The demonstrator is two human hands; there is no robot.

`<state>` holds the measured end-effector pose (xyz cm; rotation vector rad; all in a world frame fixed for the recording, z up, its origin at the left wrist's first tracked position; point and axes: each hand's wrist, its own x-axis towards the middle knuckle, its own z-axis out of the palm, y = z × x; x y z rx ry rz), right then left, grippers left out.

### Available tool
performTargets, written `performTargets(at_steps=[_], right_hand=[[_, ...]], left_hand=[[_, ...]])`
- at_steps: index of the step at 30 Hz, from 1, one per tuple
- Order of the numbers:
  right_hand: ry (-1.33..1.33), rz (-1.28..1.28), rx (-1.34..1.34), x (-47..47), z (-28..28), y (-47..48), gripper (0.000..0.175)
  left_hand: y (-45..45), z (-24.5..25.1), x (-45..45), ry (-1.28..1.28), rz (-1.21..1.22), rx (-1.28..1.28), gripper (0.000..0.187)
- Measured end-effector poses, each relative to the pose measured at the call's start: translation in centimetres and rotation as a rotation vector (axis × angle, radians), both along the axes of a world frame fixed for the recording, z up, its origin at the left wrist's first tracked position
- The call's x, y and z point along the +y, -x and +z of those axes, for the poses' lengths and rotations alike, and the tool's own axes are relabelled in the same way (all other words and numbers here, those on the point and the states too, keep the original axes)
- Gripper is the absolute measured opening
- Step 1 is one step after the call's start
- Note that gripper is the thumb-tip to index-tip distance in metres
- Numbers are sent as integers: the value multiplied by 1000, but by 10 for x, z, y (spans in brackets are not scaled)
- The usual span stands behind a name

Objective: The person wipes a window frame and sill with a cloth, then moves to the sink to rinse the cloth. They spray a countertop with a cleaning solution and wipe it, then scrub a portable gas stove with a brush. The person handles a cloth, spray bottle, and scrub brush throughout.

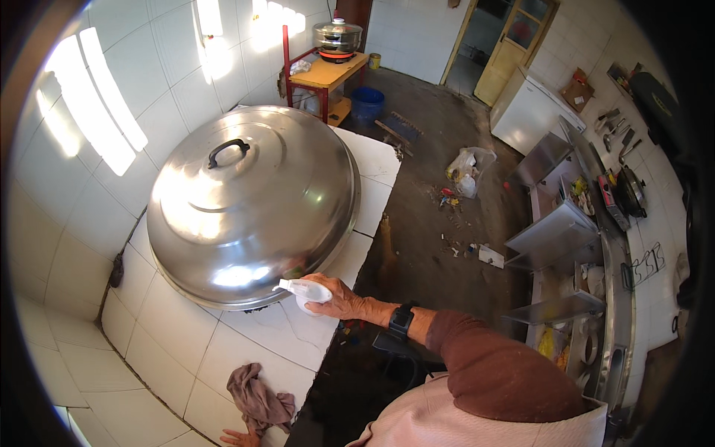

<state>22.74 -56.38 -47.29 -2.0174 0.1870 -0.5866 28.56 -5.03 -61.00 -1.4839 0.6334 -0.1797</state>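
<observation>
My right hand grips a white spray bottle, whose nozzle points left at the near rim of a large domed metal lid. The lid has a black handle on top and covers much of the white-tiled stove counter. At the bottom edge of the view, my left hand rests on the tiles with fingers spread, partly cut off by the frame. A crumpled brown cloth lies against it; whether the hand touches the cloth I cannot tell.
White tiled walls border the counter. Beyond stands an orange-topped rack with a steel pot, near a blue bucket. On the dark floor lie a plastic bag and scattered litter. Cabinet doors hang open at right.
</observation>
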Motion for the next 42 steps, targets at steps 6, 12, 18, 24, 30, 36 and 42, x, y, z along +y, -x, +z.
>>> performTargets(at_steps=[6,12,18,24,30,36,42], right_hand=[[170,-227,-46,1,-16,15,51],[16,-152,192,53,-21,76,34],[272,313,176,148,-34,29,57],[507,529,327,271,-76,-39,70],[759,462,169,243,-108,-132,73],[818,322,238,217,-124,-289,73],[725,374,89,291,-122,-376,63]], left_hand=[[-32,3,-5,1021,1208,377,95],[-1,-12,-17,1245,788,220,85],[2,10,-37,1333,847,129,84],[-4,38,-43,1620,1280,451,94],[1,26,-30,1794,559,81,60],[-5,32,-39,1819,492,4,59],[-8,38,-40,1812,607,28,59]])
